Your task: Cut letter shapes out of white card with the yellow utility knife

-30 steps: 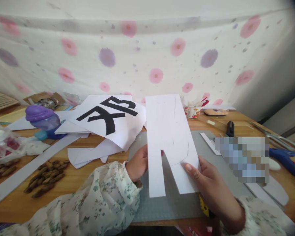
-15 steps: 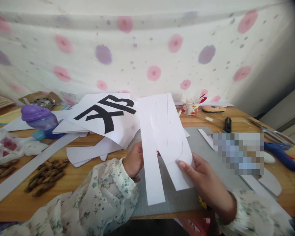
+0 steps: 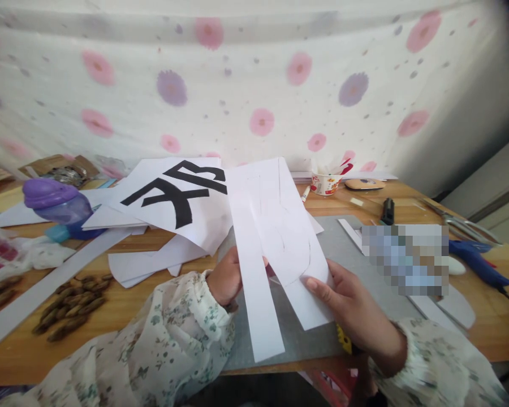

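Both my hands hold up a long white sheet of card (image 3: 275, 226) with faint pencil lines and a slit cut up from its near end. My left hand (image 3: 225, 278) is closed on the narrow left strip, mostly hidden behind it. My right hand (image 3: 343, 299) pinches the wider right flap, thumb on top. The sheet leans to the left over a grey cutting mat (image 3: 348, 249). Something yellow (image 3: 344, 339) shows under my right wrist.
A white sheet with bold black strokes (image 3: 176, 195) lies on loose papers at left. A purple bottle (image 3: 57, 206), brown pods (image 3: 70, 311) and a white strip (image 3: 46, 285) sit further left. A paper cup (image 3: 324, 182), black knife (image 3: 388, 210), scissors (image 3: 458, 223) and blue tool (image 3: 477, 260) lie right.
The cut sheet has tilted further to the left and the two cut ends have spread wider apart. Both hands have shifted slightly left with it.
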Available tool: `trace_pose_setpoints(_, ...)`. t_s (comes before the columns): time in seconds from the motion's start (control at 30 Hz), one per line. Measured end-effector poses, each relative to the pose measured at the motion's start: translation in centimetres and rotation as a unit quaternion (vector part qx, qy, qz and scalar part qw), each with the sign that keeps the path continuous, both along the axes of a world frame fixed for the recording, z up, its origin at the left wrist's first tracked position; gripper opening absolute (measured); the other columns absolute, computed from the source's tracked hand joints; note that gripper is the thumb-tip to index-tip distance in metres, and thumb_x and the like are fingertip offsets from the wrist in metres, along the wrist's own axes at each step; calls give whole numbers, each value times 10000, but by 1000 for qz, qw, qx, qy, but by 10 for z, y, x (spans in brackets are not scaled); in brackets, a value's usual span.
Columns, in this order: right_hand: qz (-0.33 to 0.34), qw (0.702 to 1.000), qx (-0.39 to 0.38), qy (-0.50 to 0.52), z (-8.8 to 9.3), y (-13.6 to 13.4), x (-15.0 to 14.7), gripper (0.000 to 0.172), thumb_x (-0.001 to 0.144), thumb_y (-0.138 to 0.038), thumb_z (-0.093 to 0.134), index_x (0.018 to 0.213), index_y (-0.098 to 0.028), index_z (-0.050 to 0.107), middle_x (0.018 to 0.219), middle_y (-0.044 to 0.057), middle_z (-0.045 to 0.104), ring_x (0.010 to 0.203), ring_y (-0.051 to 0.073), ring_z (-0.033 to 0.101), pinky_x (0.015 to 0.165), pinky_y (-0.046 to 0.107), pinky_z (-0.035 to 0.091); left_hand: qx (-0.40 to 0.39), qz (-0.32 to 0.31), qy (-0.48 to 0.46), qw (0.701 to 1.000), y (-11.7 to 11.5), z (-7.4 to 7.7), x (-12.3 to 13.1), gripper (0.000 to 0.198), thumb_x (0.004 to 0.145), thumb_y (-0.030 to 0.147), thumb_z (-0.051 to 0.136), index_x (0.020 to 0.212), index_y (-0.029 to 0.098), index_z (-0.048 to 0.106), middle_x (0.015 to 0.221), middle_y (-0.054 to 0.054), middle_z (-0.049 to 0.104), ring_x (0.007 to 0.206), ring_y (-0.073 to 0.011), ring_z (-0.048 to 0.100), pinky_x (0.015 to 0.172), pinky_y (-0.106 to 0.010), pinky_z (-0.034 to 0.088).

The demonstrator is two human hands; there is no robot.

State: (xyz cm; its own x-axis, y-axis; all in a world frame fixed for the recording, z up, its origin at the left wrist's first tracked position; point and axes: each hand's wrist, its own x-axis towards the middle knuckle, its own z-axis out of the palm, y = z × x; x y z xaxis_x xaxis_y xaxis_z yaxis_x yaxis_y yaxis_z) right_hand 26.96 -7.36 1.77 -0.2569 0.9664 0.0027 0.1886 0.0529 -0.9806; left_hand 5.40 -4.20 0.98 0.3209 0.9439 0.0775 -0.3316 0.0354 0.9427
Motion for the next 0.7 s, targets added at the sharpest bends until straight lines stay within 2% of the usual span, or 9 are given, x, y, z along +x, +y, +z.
trace_pose_setpoints(0.07,9,1000,2,0,-2,1,0,462,859,-541,624,1167,-198,655,1140,89,729,950,267,672,763,357,549,17,-6,15,1000,2,-5,-2,247,769,409,764,704,180,697,622,-9,653,495,-125,537,508,-269,467)
trace_pose_setpoints(0.17,1,1000,-3,-3,-4,4,1,460,836,-557,645,1126,-199,659,1038,75,738,827,234,663,644,311,527,36,18,87,995,9,-13,-7,275,765,431,755,689,176,690,643,-23,664,540,-147,562,516,-279,471)
trace_pose_setpoints(0.3,-92,995,-27,32,-4,14,12,385,777,-576,697,875,-207,647,741,15,671,575,158,552,480,255,407,39,64,127,989,19,-14,-15,217,697,368,806,775,186,716,723,-18,685,627,-158,593,598,-286,499)
trace_pose_setpoints(0.4,-131,986,-46,87,-2,27,34,357,751,-551,734,850,-223,632,706,-9,643,533,134,511,462,242,374,30,94,142,985,29,-10,-18,238,699,370,789,804,168,720,612,4,629,549,-143,554,532,-265,452)
trace_pose_setpoints(0.5,-82,993,-77,41,2,38,58,376,716,-552,766,820,-207,657,660,-18,624,516,119,501,456,230,357,19,164,127,978,44,-13,-25,235,717,379,752,789,165,687,508,46,530,485,-125,494,511,-253,412)
trace_pose_setpoints(0.63,-31,992,-105,-61,7,42,76,449,678,-610,755,813,-185,699,636,-8,625,499,118,497,439,235,331,1,299,76,951,63,-17,-43,250,728,377,707,876,195,620,729,14,642,677,-155,602,631,-261,461)
trace_pose_setpoints(0.7,-4,990,-125,-65,8,43,80,472,661,-621,757,826,-182,706,649,-2,640,510,123,515,450,238,345,-22,321,65,945,67,-13,-53,246,785,398,643,925,202,596,778,-3,656,727,-169,631,680,-283,483)
